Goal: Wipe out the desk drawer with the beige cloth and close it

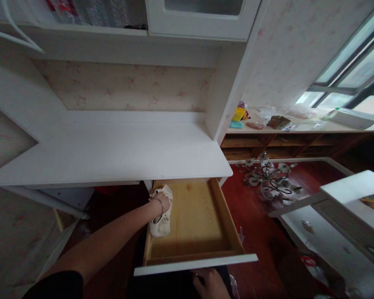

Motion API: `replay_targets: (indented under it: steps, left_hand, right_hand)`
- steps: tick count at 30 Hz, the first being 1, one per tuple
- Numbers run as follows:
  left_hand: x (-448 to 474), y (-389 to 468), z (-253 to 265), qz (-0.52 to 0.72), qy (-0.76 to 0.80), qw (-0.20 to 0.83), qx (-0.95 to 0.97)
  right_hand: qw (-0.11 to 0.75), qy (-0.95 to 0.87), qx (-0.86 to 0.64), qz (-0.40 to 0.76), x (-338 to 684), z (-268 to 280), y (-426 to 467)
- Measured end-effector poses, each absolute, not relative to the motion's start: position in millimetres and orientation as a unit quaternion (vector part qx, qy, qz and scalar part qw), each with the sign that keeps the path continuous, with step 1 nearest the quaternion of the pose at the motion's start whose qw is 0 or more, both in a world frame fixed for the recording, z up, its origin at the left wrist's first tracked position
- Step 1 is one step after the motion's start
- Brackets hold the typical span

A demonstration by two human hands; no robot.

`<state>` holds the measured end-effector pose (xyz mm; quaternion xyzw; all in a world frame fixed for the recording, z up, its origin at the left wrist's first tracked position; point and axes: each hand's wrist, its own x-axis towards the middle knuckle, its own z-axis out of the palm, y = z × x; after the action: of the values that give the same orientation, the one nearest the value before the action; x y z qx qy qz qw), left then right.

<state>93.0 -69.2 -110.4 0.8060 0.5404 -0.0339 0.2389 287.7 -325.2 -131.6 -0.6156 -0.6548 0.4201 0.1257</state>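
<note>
A pulled-out wooden drawer [202,216] with a white front edge hangs below the white desk [137,149]. Inside it, along the left wall, my left hand [162,202] is closed on a bunched cream-white cloth [160,227], pressed against the drawer bottom. A bracelet circles that wrist. My right hand [212,283] is at the outer side of the drawer front, just under its top edge, with curled fingers. Whatever those fingers grip is hidden from this angle.
Above the desk are a shelf with plastic-wrapped items [96,12] and a cabinet door [199,20]. A chandelier [271,176] lies on the red floor to the right. Beyond it, a low shelf unit [286,145] carries bags and a small box. A white drawer cabinet [352,207] stands at right.
</note>
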Motion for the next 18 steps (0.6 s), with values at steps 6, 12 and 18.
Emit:
replay_targets:
  steps: [6,12,18]
  left_hand:
    - [92.9,-23.8,-97.6,-0.120,0.512,0.131,0.840]
    - [91.7,-31.8,-87.1,-0.145,0.506,0.108,0.844]
    - [97.1,-70.7,-77.1,-0.090,0.536,0.149,0.826]
  right_hand:
    - [0.112,-0.650,-0.633,0.406,287.3,-145.9,-326.0]
    - [0.104,-0.647,-0.632,0.414,287.7,-151.6,-324.8]
    - [0.084,-0.655,-0.638,0.397,288.9,-151.0,-322.3]
